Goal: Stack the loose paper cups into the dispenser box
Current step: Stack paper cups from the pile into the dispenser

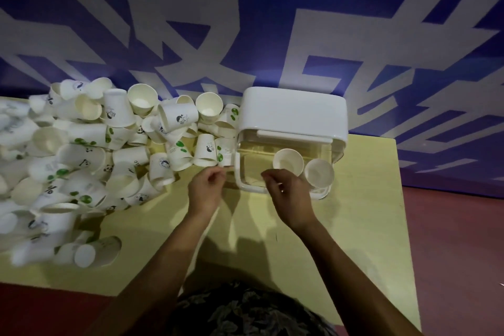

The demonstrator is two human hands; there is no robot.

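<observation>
A large heap of loose white paper cups (81, 155), some with green or black prints, covers the left half of the yellow table (362, 226). The dispenser box (294, 114) stands at the back, its white lid raised over a clear body. Two cups stand upright inside it, mouths up: one (288, 162) in the middle and one (319, 173) to its right. My left hand (207, 189) hovers at the box's front left corner with fingers loosely curled and nothing in them. My right hand (287, 195) hangs just in front of the middle cup, also loosely curled and holding nothing.
Several cups (95, 251) lie on their sides near the table's front left edge. A blue wall with large white characters (245, 22) rises right behind the table. Red floor (458, 254) shows past the table's right edge.
</observation>
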